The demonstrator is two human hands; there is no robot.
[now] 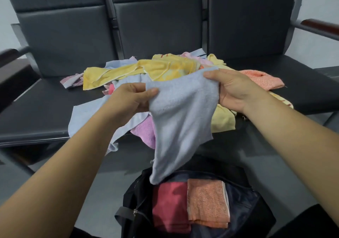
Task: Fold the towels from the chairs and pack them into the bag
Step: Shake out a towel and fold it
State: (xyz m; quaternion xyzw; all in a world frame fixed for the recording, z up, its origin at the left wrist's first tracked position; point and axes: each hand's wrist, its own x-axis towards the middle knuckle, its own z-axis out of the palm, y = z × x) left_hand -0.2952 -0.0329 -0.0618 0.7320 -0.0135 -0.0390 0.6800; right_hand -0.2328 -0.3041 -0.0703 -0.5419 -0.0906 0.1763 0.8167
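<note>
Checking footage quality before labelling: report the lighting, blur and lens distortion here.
Head view: soft, even light, no glare; the wide-angle lens bows the chair backs; the blue towel pinched by the left hand and right hand is fairly sharp; the bag interior is dim, a faint shadow on the red towel.

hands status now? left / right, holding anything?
Left hand: pinching the upper left edge of the light blue towel.
Right hand: gripping the same towel's upper right corner; it hangs above the open bag.
</note>
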